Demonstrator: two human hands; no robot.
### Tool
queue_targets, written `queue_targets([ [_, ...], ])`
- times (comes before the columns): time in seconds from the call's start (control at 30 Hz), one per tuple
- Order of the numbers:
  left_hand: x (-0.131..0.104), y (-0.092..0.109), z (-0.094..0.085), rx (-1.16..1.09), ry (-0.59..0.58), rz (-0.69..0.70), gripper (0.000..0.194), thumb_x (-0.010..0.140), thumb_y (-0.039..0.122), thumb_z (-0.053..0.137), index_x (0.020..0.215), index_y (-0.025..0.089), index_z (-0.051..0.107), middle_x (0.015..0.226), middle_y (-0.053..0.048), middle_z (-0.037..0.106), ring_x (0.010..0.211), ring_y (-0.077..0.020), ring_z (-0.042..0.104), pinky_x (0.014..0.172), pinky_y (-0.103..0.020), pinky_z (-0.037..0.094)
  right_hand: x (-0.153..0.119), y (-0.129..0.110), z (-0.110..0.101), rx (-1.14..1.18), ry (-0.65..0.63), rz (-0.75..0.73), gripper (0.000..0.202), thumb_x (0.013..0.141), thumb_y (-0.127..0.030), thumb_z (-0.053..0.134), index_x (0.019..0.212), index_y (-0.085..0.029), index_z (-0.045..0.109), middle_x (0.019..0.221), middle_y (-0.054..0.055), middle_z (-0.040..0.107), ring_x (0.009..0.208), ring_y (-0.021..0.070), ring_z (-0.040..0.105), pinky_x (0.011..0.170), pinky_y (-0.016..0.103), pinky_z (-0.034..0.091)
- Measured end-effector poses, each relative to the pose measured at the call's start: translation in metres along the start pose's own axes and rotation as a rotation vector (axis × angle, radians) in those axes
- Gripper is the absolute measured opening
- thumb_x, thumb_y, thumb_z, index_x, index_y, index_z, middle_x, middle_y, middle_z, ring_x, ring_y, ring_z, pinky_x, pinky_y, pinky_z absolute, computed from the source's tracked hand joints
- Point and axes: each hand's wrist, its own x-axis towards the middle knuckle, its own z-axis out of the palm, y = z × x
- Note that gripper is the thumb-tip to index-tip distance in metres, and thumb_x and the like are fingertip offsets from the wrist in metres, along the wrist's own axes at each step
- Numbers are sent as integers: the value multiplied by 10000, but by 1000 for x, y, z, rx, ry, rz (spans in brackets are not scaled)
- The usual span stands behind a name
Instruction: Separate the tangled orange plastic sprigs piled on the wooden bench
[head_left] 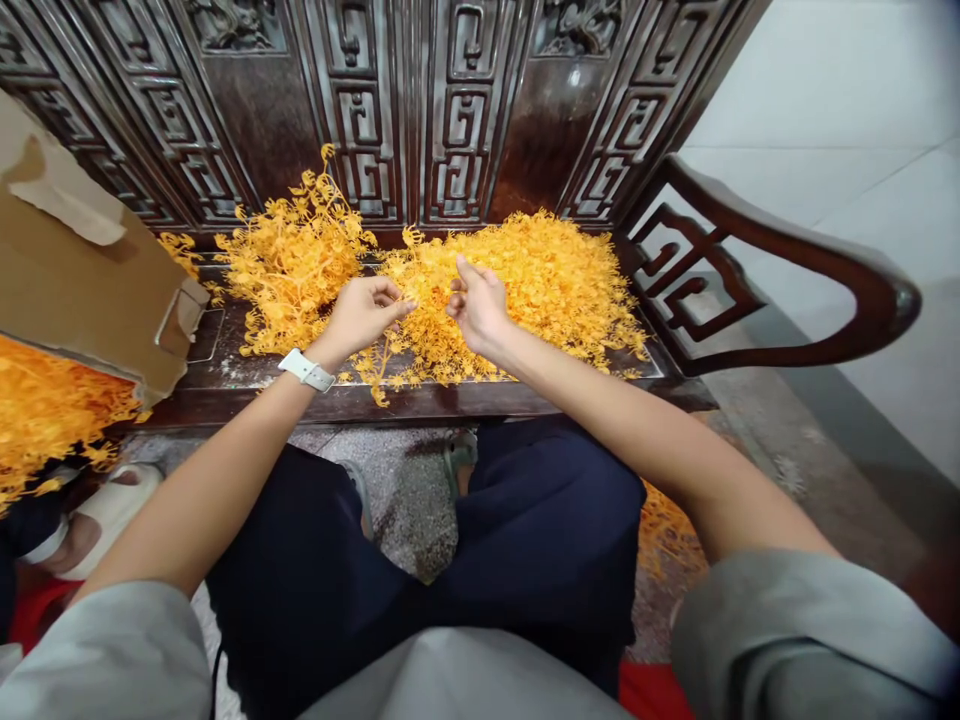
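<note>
My left hand [369, 315], with a pale watch on the wrist, is closed in a pinch at the near side of the yellow pieces. From its fingertips a yellow plastic flower sprig [384, 362] hangs toward the bench edge. A short gap to the right is my right hand [481, 308], its fingers curled in over a large pile of small yellow plastic blossoms [551, 285]. Whatever may be between those fingers is too small to make out. Behind my left hand stands a looser heap of branching yellow sprigs [292, 260].
The dark wooden bench [225, 400] has a carved back [367, 110] and a curved armrest [810, 260] at right. A cardboard box [82, 230] stands at left, near more orange-yellow sprigs [52, 410]. Another person's foot in a pale shoe [112, 510] is at lower left.
</note>
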Motion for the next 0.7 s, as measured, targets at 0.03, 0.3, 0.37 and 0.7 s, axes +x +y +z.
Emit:
queue_targets([
  [0.03,1,-1,1,9,15,8,286,743,223,994,779,166,716,642,-34,716,537,-163,670,511,-246,464,-2,2,-1,-16,-59,58,401,906,-497,860,965,-250,550,815,-30,578,587,93,454,527,257,376],
  [0.3,4,-2,-16,381,30,248,139,857,298,885,778,223,800,653,-33,688,641,-212,607,682,-312,437,-9,15,-8,-356,-408,-157,424,1042,-473,705,729,-219,574,697,8,579,611,120,482,602,282,401],
  [0.37,6,-1,-22,540,75,323,151,897,259,819,751,232,795,654,-38,671,665,-227,592,735,-334,421,-11,12,-8,-465,-461,-313,483,1080,-458,620,675,-222,505,648,-7,496,617,127,435,627,295,366],
  [0.7,6,25,-1,1049,114,324,262,987,136,583,974,183,841,907,-126,818,877,-295,752,748,-356,459,-35,0,-11,-700,-551,-862,448,1115,-441,499,728,-221,449,657,-16,469,624,140,435,646,310,340],
])
